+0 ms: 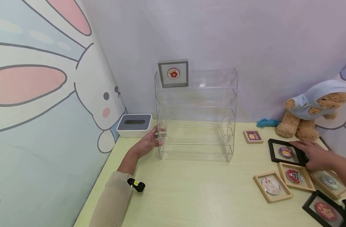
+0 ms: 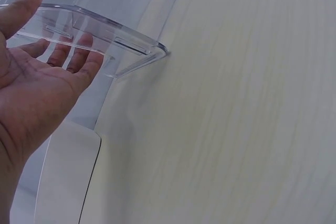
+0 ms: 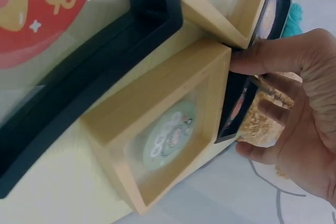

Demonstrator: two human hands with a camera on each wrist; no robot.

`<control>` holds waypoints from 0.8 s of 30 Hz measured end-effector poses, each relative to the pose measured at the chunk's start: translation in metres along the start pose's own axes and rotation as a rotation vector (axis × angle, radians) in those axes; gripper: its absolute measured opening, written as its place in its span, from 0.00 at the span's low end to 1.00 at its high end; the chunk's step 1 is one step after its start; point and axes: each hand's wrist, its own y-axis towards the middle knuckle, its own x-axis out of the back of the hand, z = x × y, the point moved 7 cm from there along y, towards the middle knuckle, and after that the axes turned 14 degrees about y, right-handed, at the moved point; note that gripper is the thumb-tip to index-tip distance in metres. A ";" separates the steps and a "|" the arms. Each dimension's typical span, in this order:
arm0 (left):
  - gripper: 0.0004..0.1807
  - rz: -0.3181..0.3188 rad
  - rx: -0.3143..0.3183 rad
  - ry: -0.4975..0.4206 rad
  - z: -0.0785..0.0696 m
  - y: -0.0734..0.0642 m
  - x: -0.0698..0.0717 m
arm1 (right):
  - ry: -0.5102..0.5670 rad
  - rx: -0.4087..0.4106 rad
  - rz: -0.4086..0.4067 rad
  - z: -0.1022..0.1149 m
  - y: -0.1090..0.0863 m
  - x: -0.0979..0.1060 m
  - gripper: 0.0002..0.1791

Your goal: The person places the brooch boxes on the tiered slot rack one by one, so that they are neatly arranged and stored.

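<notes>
Standing btwn hands [image 1: 146, 144] [image 1: 319, 156]: clear rack [image 1: 197, 148], nr L.

head view is bright, rack [image 1: 196, 108] glinting upper centre; left wrist view is dimmer, table [image 2: 226, 119] shadowed left of centre.

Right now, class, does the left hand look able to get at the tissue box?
Probably yes: the left hand, at the left side of the clear tiered rack, is near the tissue box, with nothing visible standing between them.
</notes>
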 end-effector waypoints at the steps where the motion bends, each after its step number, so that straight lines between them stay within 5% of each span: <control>1: 0.54 -0.001 0.000 0.000 0.000 0.000 0.000 | 0.001 0.010 0.001 0.001 0.000 0.000 0.54; 24: 0.54 -0.006 -0.009 -0.012 -0.001 -0.001 -0.001 | 0.050 0.048 -0.050 0.004 0.005 0.003 0.57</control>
